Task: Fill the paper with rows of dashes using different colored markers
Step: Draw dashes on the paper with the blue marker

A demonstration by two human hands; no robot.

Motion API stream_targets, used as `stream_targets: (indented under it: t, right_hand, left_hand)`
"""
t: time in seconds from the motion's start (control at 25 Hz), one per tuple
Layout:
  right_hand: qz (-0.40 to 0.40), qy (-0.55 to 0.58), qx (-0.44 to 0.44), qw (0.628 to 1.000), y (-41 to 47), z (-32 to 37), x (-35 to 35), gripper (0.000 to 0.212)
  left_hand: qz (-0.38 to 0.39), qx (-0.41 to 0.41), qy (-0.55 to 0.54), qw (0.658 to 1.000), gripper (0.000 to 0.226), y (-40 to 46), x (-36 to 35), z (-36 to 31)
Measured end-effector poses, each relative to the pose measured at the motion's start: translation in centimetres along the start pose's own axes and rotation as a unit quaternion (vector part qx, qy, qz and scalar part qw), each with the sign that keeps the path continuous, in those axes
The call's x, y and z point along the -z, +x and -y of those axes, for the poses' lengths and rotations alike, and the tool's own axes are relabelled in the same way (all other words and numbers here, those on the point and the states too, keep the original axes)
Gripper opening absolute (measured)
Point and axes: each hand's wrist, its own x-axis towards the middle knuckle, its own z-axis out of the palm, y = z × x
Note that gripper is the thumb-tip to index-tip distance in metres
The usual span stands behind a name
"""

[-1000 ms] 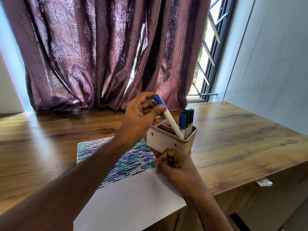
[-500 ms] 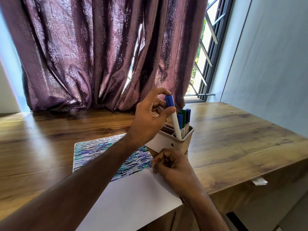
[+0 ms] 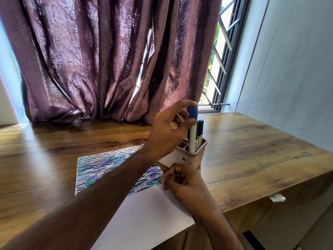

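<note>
A white paper (image 3: 144, 213) lies on the wooden desk; its far half is covered with blue, green and dark dashes, its near half is blank. My left hand (image 3: 167, 134) pinches the blue cap of a white marker (image 3: 192, 139) that stands upright in a beige holder (image 3: 189, 157). Other capped markers (image 3: 200, 129) stand behind it in the holder. My right hand (image 3: 182, 181) rests on the paper's right edge in front of the holder, fingers curled; whether it holds anything is hidden.
The wooden desk (image 3: 252, 159) extends right to its edge near a grey wall. A purple curtain (image 3: 108, 60) hangs behind the desk, with a barred window (image 3: 221, 69) at its right. A small white scrap (image 3: 277, 197) lies by the desk's front right edge.
My left hand has swung the blue-capped marker from tilted to upright and lowered it deeper into the holder. My right hand stays on the paper.
</note>
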Motion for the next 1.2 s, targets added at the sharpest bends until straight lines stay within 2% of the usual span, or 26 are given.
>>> stream_targets:
  t: [0.24,0.52,0.84,0.92,1.0,1.04,1.12,1.2]
  right_hand:
    - [0.003,-0.006,-0.008,1.0,-0.1,0.3,0.1,0.008]
    - [-0.003,-0.003,0.005,1.0,0.0,0.5,0.2,0.014]
    - [-0.004,0.003,0.013,1.0,0.2,-0.1,0.2,0.013]
    - [0.0,0.007,0.015,1.0,0.2,-0.4,0.2,0.011]
    - [0.014,-0.003,0.04,0.999,0.0,-0.5,0.1,0.009]
    - [0.021,-0.017,0.056,0.998,-0.1,-0.5,0.0,0.009]
    - [0.03,-0.07,0.085,0.993,-0.1,-0.8,-0.2,0.01]
    - [0.025,-0.125,0.098,0.987,-0.1,-1.0,-0.5,0.016]
  left_hand:
    - [-0.003,0.006,-0.007,1.0,0.033,-0.4,-0.1,0.6]
    - [0.021,-0.015,0.04,0.999,0.02,-1.7,-0.2,1.9]
    - [0.028,-0.003,0.075,0.997,0.03,-3.2,1.2,0.7]
    - [0.039,0.012,0.116,0.992,0.023,-4.5,2.7,0.2]
    - [0.097,0.048,0.162,0.981,0.02,-6.5,4.5,0.4]
    - [0.143,0.08,0.185,0.969,0.026,-7.6,5.5,0.8]
    - [0.238,0.14,0.231,0.933,0.049,-10.1,7.4,1.5]
    - [0.293,0.159,0.275,0.902,0.068,-12.3,8.8,1.7]
